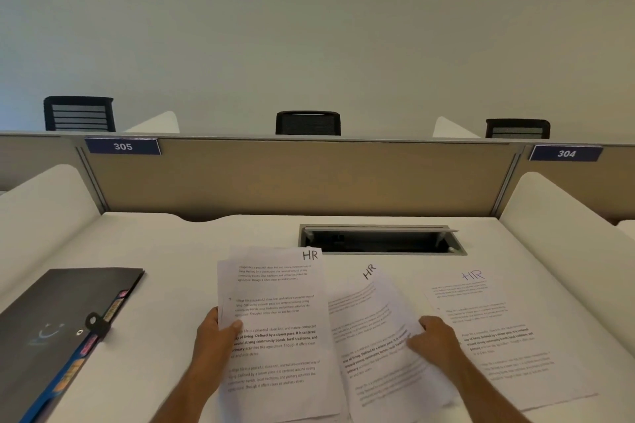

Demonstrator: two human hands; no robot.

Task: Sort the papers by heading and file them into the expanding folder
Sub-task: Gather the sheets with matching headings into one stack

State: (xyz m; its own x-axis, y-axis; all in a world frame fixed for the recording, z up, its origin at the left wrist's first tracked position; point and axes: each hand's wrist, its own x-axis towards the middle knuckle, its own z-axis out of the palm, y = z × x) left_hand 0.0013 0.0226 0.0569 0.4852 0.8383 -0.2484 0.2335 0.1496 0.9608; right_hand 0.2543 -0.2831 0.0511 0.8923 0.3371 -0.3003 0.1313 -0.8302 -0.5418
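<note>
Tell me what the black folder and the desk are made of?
The black folder looks like thin plastic: smooth, with a dull sheen, though stiff card is possible. The desk seems to be white laminate over board, matte and even, with no wood grain showing.

Soft, even light is filling the room, leaving the white desk (206, 250) bright but free of glare, with only faint shadows lying under the papers (275, 319). The wide lens is bending the partition (292, 175) and desk edges outward, and the small print is blurring toward the lower right.
</note>
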